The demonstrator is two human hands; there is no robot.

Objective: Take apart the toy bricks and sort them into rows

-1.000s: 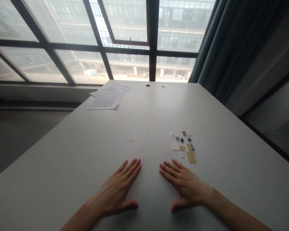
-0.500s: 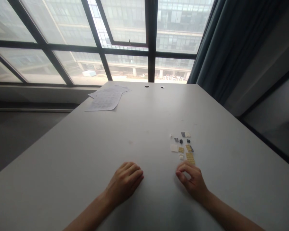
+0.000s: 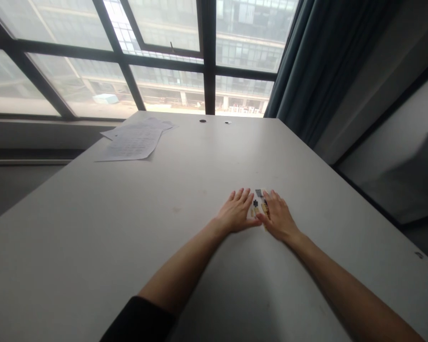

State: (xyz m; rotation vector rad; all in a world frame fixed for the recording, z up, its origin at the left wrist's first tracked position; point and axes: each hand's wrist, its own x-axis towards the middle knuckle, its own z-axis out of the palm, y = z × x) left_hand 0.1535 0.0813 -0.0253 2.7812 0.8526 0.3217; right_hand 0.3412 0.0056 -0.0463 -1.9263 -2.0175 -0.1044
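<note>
My left hand point(image 3: 238, 211) lies open at the left side of a group of small building-brick pieces, fingers stretched forward. On the right side of the group, my right hand point(image 3: 278, 214) is also open and covers several of the pieces. Between the two hands show a dark grey plate point(image 3: 258, 193), a black piece point(image 3: 255, 203) and a tan plate point(image 3: 264, 208). The thumbs come close together at the near side of the pieces. The remaining pieces are hidden under or behind my hands.
The pieces are on a large white table point(image 3: 157, 247). Printed paper sheets point(image 3: 133, 142) lie at its far left. Two round cable holes, one dark point(image 3: 203, 121), sit near the far edge. A window stands beyond, with a dark curtain point(image 3: 317, 61) on the right.
Both hands have reached forward from the near part of the table to the pieces, and their curled fingers have spread out. The view has turned slightly right.
</note>
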